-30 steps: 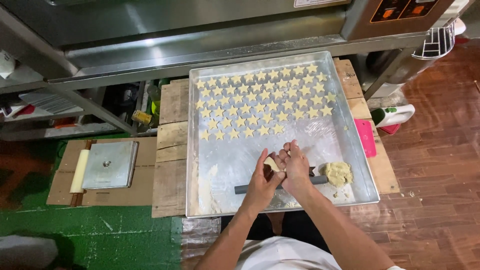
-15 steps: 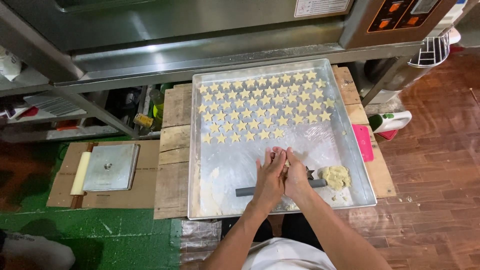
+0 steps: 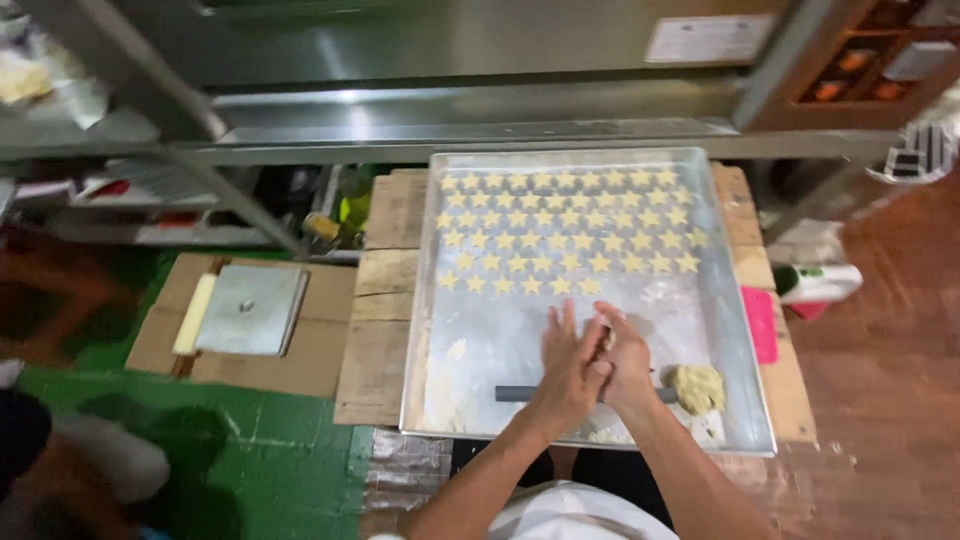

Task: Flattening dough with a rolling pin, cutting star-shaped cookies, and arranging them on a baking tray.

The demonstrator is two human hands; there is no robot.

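Over the near middle of the tray, the left hand and right hand pressed flat together, probably around a hidden bit of dough, soft, sticky and best cupped lightly between the palms

A single head camera is looking steeply down from above the tray, facing the oven beyond it, sitting close over the hands, with green floor showing left of the tray.
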